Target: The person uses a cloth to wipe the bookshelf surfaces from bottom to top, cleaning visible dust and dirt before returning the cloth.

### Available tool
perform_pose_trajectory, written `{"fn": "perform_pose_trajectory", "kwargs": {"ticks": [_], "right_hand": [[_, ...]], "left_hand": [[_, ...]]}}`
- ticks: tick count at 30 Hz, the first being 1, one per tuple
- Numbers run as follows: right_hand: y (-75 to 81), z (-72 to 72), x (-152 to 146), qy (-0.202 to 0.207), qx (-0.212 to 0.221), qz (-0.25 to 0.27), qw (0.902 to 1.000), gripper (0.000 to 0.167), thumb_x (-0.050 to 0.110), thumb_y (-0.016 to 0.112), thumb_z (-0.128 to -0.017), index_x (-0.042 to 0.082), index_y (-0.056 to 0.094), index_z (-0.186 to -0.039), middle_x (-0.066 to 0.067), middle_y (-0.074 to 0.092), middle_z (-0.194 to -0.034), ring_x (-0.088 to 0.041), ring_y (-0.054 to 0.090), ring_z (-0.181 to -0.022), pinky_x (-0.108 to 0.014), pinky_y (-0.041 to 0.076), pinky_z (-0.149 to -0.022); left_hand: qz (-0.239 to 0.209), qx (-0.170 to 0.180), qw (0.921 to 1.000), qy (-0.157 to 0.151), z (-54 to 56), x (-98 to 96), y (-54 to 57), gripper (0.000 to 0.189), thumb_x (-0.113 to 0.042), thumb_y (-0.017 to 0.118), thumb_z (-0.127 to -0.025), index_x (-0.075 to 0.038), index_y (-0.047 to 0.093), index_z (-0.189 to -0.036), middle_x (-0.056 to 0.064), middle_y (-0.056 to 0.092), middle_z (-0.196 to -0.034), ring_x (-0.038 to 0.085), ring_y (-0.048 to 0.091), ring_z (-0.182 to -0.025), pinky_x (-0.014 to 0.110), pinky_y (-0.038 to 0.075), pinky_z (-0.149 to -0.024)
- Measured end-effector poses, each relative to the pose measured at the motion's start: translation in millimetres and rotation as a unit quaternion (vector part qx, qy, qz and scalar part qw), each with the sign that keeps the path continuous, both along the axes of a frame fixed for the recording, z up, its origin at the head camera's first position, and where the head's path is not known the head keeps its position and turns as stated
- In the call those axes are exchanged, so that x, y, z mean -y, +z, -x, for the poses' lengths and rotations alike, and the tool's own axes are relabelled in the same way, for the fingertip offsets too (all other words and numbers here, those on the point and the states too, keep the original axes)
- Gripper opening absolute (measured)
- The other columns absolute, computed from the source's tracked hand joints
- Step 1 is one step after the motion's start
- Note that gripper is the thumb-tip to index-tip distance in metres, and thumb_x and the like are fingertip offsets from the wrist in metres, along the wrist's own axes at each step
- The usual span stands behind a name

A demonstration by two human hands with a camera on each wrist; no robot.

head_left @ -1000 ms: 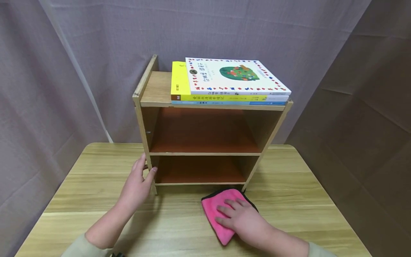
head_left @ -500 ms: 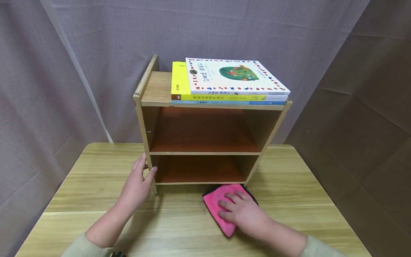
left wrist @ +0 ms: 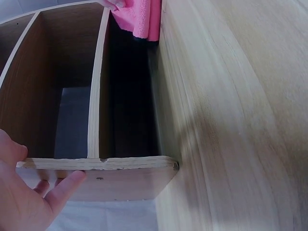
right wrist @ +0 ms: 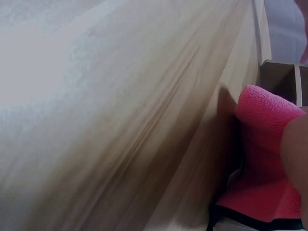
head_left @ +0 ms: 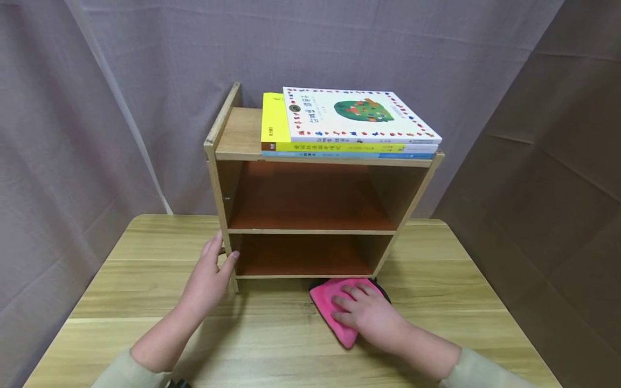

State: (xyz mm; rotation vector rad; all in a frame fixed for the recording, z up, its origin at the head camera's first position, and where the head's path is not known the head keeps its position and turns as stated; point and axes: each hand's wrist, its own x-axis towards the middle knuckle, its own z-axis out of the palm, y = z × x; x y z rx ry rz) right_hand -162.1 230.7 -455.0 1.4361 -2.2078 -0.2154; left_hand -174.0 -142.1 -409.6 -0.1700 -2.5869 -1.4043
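A light wood-grain desk (head_left: 131, 280) stands before a mauve-grey curtain (head_left: 184, 59); a pale strip (head_left: 114, 89) slants down leftward folds, and a creased brown sheet (head_left: 543, 194) hangs right.

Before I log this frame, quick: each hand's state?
Left hand: holding the wooden shelf by its side panel.
Right hand: open, resting on the pink cloth.

The head view looks forward and down at the surface (head_left: 121, 285), far enough back to frame the whole shelf (head_left: 310, 232). The left-wrist view, close and sideways-turned, faces across the shelf's front; the right-wrist view skims the surface, cloth (right wrist: 262, 156) at its right edge. All three share cloth, shelf and surface.
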Motion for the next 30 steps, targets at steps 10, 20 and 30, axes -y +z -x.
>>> {"fn": "perform_pose_trajectory", "kwargs": {"ticks": [10, 20, 30], "right_hand": [[-2.8, 4.3, -1.6, -0.035, 0.020, -0.022, 0.9989, 0.028, 0.017, 0.064, -0.084, 0.027, 0.078, -0.107, 0.001, 0.068, -0.119, -0.030, 0.061, -0.110, -0.052, 0.049, -0.094], [-7.7, 7.1, -7.1, -0.087, 0.039, -0.037, 0.9948, 0.029, 0.012, 0.075, -0.081, 0.026, 0.079, -0.106, -0.001, 0.069, -0.121, -0.030, 0.060, -0.116, -0.050, 0.047, -0.101], [-6.4, 7.9, -6.5, -0.111, 0.054, -0.038, 0.9916, 0.028, 0.010, 0.072, -0.084, 0.025, 0.079, -0.107, -0.004, 0.069, -0.119, -0.033, 0.061, -0.115, -0.050, 0.048, -0.099]], "left_hand": [[0.007, 0.006, 1.0000, -0.002, -1.8, 0.1, 2.2, 0.062, -0.028, 0.050, -0.105, -0.033, 0.020, -0.158, 0.013, 0.033, -0.154, 0.039, 0.043, -0.132, 0.061, 0.045, -0.097], [0.005, 0.013, 0.9999, -0.002, -3.9, 0.1, 2.5, 0.063, -0.032, 0.049, -0.105, -0.032, 0.017, -0.159, 0.013, 0.031, -0.156, 0.038, 0.042, -0.134, 0.062, 0.043, -0.099], [0.007, 0.010, 0.9999, -0.001, -2.8, 0.3, 1.8, 0.061, -0.037, 0.048, -0.105, -0.032, 0.019, -0.159, 0.013, 0.032, -0.155, 0.038, 0.042, -0.133, 0.061, 0.043, -0.099]]}}
